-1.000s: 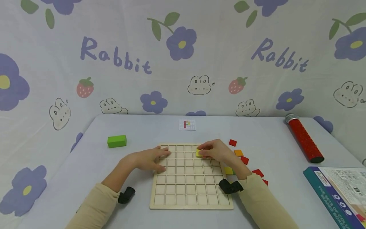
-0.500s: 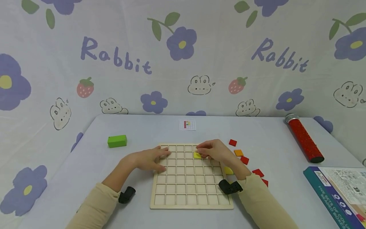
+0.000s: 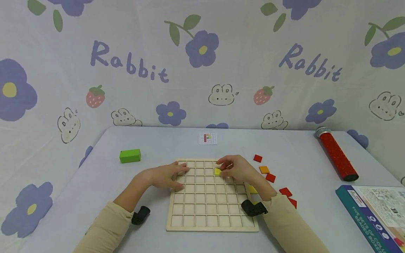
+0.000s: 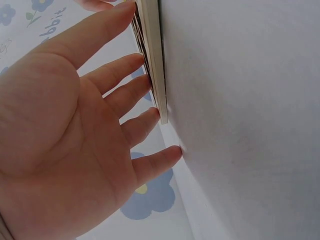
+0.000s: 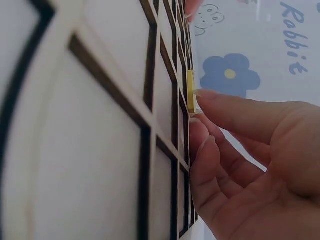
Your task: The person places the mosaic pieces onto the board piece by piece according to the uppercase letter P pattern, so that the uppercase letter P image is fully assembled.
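Observation:
A small yellow square tile (image 3: 217, 171) lies on the upper part of a wooden grid board (image 3: 190, 209). My right hand (image 3: 238, 169) is over the board's top right, thumb tip at the tile and index finger apart from it. In the right wrist view the thumb meets the raised yellow tile (image 5: 190, 92), while the other fingers bend down against the grid. My left hand (image 3: 164, 175) rests on the board's left edge with spread fingers. The left wrist view shows the fingertips along the board's side (image 4: 156, 65), the little finger reaching past its corner.
Loose red tiles (image 3: 257, 158), an orange tile (image 3: 264, 169) and a partly hidden yellow tile (image 3: 252, 189) lie right of the board. Behind it is a printed pattern card (image 3: 207, 138). A green block (image 3: 130, 156), red microphone (image 3: 336, 153) and box (image 3: 373, 214) lie farther out.
The yellow tile has gone from between the right fingers to lying on the grid, slightly left. The right thumb and index finger have parted. The left hand stays in place.

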`<state>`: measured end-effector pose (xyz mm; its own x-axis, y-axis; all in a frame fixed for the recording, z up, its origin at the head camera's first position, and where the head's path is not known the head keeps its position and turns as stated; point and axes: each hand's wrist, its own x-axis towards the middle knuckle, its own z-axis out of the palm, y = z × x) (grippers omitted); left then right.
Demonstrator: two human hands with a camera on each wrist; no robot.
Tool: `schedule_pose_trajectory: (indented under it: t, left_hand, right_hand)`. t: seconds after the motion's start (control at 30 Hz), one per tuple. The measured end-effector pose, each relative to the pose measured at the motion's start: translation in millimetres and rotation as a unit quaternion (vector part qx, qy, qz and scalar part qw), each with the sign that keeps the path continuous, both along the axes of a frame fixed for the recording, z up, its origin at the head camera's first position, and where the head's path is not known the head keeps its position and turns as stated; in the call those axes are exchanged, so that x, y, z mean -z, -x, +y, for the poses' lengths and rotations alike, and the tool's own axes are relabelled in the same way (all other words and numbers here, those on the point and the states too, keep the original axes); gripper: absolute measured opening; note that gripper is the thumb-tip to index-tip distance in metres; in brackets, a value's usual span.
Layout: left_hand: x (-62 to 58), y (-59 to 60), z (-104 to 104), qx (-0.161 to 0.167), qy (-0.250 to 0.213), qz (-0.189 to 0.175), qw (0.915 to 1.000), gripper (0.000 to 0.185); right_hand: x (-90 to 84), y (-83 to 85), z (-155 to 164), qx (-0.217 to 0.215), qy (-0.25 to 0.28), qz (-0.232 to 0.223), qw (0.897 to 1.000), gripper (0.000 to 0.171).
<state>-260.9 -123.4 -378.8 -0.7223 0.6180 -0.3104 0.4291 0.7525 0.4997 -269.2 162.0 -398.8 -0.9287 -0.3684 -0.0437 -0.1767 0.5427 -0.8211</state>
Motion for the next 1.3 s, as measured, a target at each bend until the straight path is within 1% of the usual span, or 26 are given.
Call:
schedule_pose_trajectory:
  t: [0.17, 0.33, 0.5, 0.6, 0.73, 0.83, 0.97, 1.13, 1.3]
  left_hand:
    - [1.1, 1.2, 0.0, -0.002, -0.001, -0.001, 1.0, 0.066]
    - [2.1, 1.8, -0.5, -0.004, 0.001, 0.003, 1.0, 0.066]
    - [2.6, 2.6, -2.3, 0.001, 0.002, 0.005, 1.0, 0.066]
    - [2.0, 2.7, -1.7, 0.006, 0.0, 0.004, 1.0, 0.066]
    - [1.4, 2.7, -0.6, 0.002, 0.003, 0.003, 1.0, 0.065]
    - [1.8, 2.5, -0.6, -0.003, 0.006, 0.005, 1.0, 0.065]
    - [3.3, 2.0, -0.7, -0.004, 0.004, 0.002, 1.0, 0.065]
    - [3.8, 2.6, -1.1, 0.002, 0.007, 0.006, 1.0, 0.066]
    - [2.0, 2.7, -1.9, 0.003, 0.007, 0.006, 1.0, 0.065]
  right_hand:
    - [0.2, 0.0, -0.6, 0.011, -0.001, 0.002, 1.0, 0.028]
    - [-2.9, -1.0, 0.2, 0.019, 0.015, -0.031, 0.999, 0.028]
    - [-5.2, -0.5, 2.3, 0.01, 0.025, -0.047, 0.999, 0.032]
    - [-6.7, 1.5, 8.1, -0.006, 0.044, -0.076, 0.996, 0.037]
    - [-15.2, 4.3, 20.8, -0.024, 0.079, -0.112, 0.99, 0.043]
    - [-24.4, 6.8, 33.0, -0.021, 0.089, -0.116, 0.989, 0.046]
    - [-33.3, 10.9, 53.3, 0.0, 0.093, -0.122, 0.988, 0.048]
    - [-41.9, 12.9, 78.2, 0.017, 0.117, -0.135, 0.984, 0.051]
    - [-45.7, 13.2, 97.3, 0.029, 0.124, -0.138, 0.982, 0.055]
